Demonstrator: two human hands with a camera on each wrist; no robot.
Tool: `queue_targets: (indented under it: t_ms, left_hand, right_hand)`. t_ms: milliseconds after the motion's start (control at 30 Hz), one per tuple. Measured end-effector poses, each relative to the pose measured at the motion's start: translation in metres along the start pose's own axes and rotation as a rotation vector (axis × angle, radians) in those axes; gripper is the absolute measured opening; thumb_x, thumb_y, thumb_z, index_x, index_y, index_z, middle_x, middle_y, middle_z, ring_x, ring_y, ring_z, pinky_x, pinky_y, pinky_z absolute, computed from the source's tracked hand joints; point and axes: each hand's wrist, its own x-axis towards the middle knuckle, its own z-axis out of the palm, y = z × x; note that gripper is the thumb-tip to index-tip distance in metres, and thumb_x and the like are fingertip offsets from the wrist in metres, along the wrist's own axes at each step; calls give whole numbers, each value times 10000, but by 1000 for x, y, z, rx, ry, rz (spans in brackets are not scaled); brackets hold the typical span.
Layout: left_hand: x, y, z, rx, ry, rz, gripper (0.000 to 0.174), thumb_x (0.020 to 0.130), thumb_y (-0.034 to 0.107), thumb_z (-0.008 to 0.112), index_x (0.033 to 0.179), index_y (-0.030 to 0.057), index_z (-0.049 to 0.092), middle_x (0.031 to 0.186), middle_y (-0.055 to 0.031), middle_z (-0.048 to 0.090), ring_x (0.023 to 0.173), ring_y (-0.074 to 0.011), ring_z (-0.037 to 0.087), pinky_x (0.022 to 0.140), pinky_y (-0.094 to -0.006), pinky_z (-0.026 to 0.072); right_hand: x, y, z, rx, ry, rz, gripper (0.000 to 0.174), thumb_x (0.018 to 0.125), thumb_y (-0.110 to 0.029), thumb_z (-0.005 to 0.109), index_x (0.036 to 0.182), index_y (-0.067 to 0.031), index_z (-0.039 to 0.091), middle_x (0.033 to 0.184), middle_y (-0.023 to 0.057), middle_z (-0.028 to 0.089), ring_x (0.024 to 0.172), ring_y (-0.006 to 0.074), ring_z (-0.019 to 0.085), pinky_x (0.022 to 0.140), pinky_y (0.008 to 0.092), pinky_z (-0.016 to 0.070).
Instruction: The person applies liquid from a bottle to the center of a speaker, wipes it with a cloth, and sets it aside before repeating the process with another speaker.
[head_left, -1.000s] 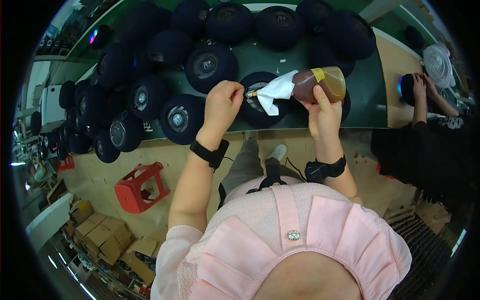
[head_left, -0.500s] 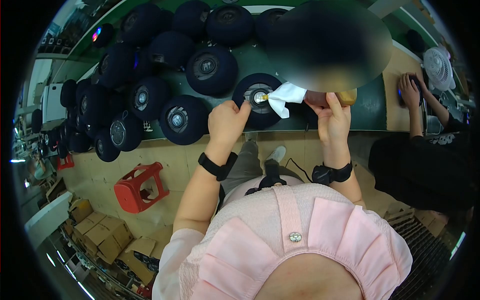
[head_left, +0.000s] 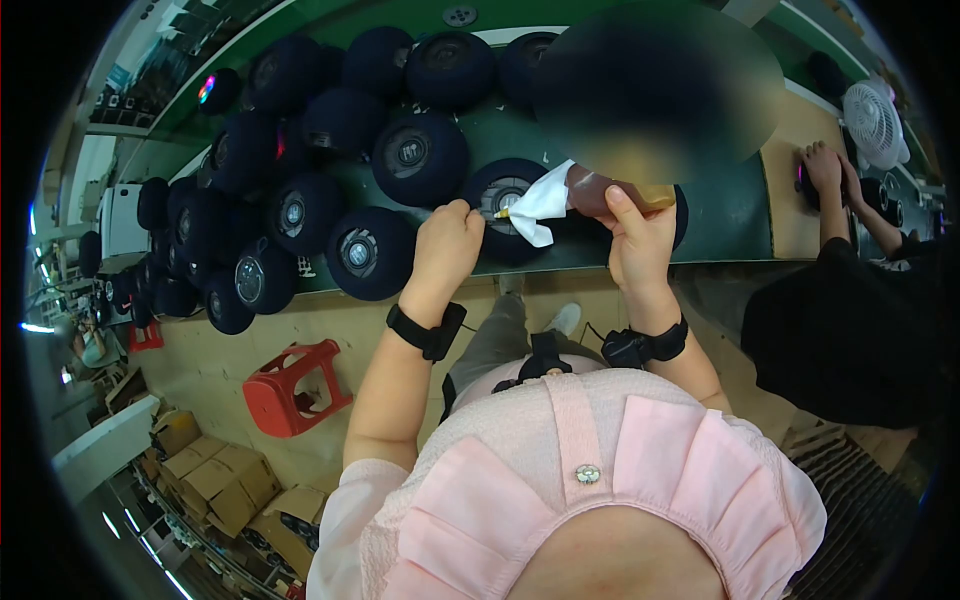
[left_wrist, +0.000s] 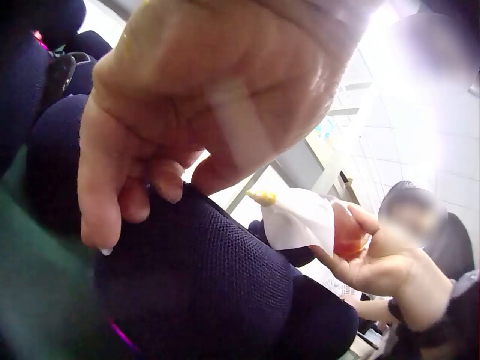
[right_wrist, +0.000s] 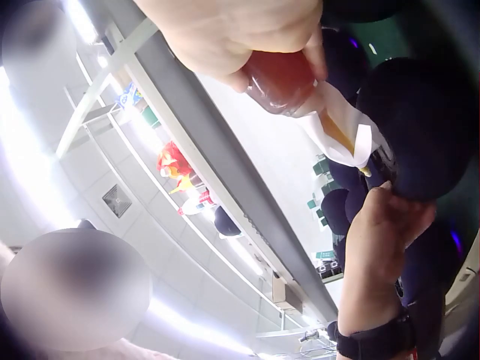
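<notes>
At the left edge of a dark round fabric-covered unit (head_left: 487, 247), the left hand (head_left: 449, 245) has curled fingers; the left wrist view shows this hand (left_wrist: 217, 82) with fingertips and thumb on the dark fabric (left_wrist: 202, 277). Fingers of the right hand (head_left: 643, 240) wrap a bottle of reddish-brown liquid (head_left: 590, 192), tilted with its nozzle pointing left. A white cloth (head_left: 540, 208) is wrapped round the neck. In the right wrist view the yellowish nozzle tip (right_wrist: 365, 172) is close to the unit's recessed face, beside the left hand (right_wrist: 382, 232); contact cannot be told.
Several similar dark round units (head_left: 420, 158) crowd the green bench (head_left: 725, 215) to the left and behind. A white fan (head_left: 875, 125) and another person's hands (head_left: 823, 167) are at the right. A red stool (head_left: 290, 395) stands on the floor. A blurred patch hides the bench's upper right.
The nozzle has moved left from the middle of the unit's face. The left hand's thumb, earlier extended toward the face, now lies in closer with the curled fingers. The head view has shifted slightly.
</notes>
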Motion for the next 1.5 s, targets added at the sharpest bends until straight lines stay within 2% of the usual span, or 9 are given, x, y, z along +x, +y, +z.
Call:
queue_targets:
  t_ms: [200, 633, 733, 833, 867, 967, 1167, 1300, 1500]
  left_hand:
    - [-1, -9, 2, -93, -10, 63, 228, 854, 181, 478, 797, -35, 524, 771, -226, 545, 758, -389, 537, 678, -415, 423]
    - [1, -18, 4, -178, -30, 106, 172, 863, 148, 490, 812, -14, 520, 809, -168, 515, 745, -313, 536, 668, -371, 426]
    - [2, -18, 3, -195, -55, 81, 169, 862, 146, 494, 809, -12, 523, 814, -169, 516, 759, -320, 533, 673, -376, 424]
    - [4, -17, 2, -190, -57, 85, 171, 860, 149, 497, 810, -12, 525, 819, -172, 520, 776, -331, 530, 682, -385, 422]
    - [3, -17, 2, -185, -53, 92, 173, 860, 152, 499, 811, -12, 526, 820, -173, 521, 784, -336, 529, 688, -389, 421]
    - [4, -17, 3, -174, -49, 90, 173, 856, 154, 500, 813, -11, 528, 819, -176, 523, 791, -343, 527, 695, -394, 420]
    - [6, -12, 5, -139, -15, 130, 166, 847, 150, 498, 817, -8, 535, 819, -184, 527, 807, -354, 521, 708, -401, 418]
    - [5, -10, 5, -144, -16, 126, 166, 847, 151, 499, 815, -8, 537, 813, -182, 525, 805, -352, 521, 707, -401, 418]
    - [5, -12, 7, -169, -26, 134, 154, 841, 142, 509, 812, -6, 538, 810, -176, 524, 795, -347, 524, 698, -394, 421]
  right_hand:
    - [-1, 9, -1, -65, -20, -18, 518, 751, -26, 691, 1175, -17, 394, 1105, 85, 513, 1023, 163, 518, 895, 298, 429]
    - [-13, 4, 23, -328, -37, -215, 620, 689, -50, 768, 1169, -14, 377, 1096, 92, 523, 1019, 163, 526, 893, 297, 425]
    - [-25, -3, 29, -594, -184, -421, 626, 654, -18, 781, 1149, -36, 397, 1067, 87, 530, 983, 167, 535, 867, 314, 437]
    - [-34, -4, 21, -627, -343, -491, 595, 665, 5, 760, 1131, -41, 393, 1050, 114, 542, 989, 216, 561, 862, 336, 446]
    - [-34, -3, 23, -480, -425, -453, 571, 675, 45, 726, 1115, -34, 371, 1048, 144, 548, 1016, 282, 572, 870, 366, 449]
    - [-34, 1, 16, -449, -478, -521, 636, 611, 3, 795, 1094, -30, 383, 1082, 156, 568, 1033, 269, 584, 859, 338, 475]
    - [-40, 4, 11, -391, -344, -450, 632, 605, -7, 804, 1077, -38, 384, 1076, 154, 560, 1060, 290, 567, 862, 345, 470]
    - [-39, 2, 14, -368, -406, -483, 613, 615, 0, 795, 1071, -39, 387, 1066, 145, 559, 1052, 289, 572, 864, 344, 467]
    - [-46, 9, -1, -438, -255, -441, 625, 625, 18, 779, 1105, -52, 385, 1068, 100, 543, 961, 183, 571, 842, 306, 459]
